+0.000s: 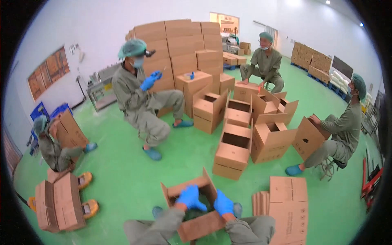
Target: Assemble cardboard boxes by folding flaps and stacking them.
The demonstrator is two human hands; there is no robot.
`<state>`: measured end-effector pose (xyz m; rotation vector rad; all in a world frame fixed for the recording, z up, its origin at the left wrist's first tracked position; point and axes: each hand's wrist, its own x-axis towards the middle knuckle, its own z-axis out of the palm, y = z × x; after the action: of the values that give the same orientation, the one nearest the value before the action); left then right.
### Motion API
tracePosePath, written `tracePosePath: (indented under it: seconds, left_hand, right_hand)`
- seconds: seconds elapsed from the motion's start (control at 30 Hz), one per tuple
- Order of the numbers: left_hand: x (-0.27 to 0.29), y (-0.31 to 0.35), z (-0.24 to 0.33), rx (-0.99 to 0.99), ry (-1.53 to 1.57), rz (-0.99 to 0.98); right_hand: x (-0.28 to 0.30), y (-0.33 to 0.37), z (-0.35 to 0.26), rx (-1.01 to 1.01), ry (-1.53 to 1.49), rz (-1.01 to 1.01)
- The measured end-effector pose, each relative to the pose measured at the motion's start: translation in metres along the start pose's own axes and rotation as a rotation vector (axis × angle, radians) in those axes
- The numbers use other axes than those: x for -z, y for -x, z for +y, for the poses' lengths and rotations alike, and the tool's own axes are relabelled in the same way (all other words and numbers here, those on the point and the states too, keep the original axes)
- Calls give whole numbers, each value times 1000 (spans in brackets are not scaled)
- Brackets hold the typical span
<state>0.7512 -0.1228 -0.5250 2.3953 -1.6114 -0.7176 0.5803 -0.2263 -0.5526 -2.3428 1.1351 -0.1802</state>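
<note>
A brown cardboard box (202, 226) stands between my knees with its top flaps raised. My left hand (190, 198), in a blue glove, reaches over the opening at the far left part, thumb spread away from the fingers. At the right rim, my right hand (223, 203), also blue-gloved, is closed on the cardboard edge. The inside of the box is dark, and what lies in it cannot be made out.
Flattened cartons (288, 204) lie at my right. Several open boxes (232, 157) stand ahead, before a tall carton stack (183, 45). Co-workers sit around: one ahead left (141, 98), others farther right and left. A folded carton (61, 202) rests on yellow forks (90, 208).
</note>
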Motion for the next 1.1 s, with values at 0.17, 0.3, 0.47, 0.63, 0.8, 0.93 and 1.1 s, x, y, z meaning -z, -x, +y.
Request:
tracePosePath:
  seconds: [0.17,0.3,0.47,0.63,0.8,0.93,1.1]
  left_hand:
    - [-149,12,-48,73,-239,244]
    - [-144,-8,-17,307,236,114]
    - [-162,-4,-24,167,44,15]
    - [-146,21,-23,193,49,8]
    - [-167,8,-38,41,-3,268]
    - [-42,98,-20,-265,-198,-73]
    - [8,124,-47,-10,74,570]
  right_hand:
    - [9,10,-53,83,-17,-6]
    - [18,17,-31,50,110,106]
    - [-2,20,-22,100,239,195]
    - [-27,23,-51,50,23,124]
    - [-87,57,-50,19,81,253]
    - [-100,67,-39,84,8,214]
    - [-94,70,-42,92,52,200]
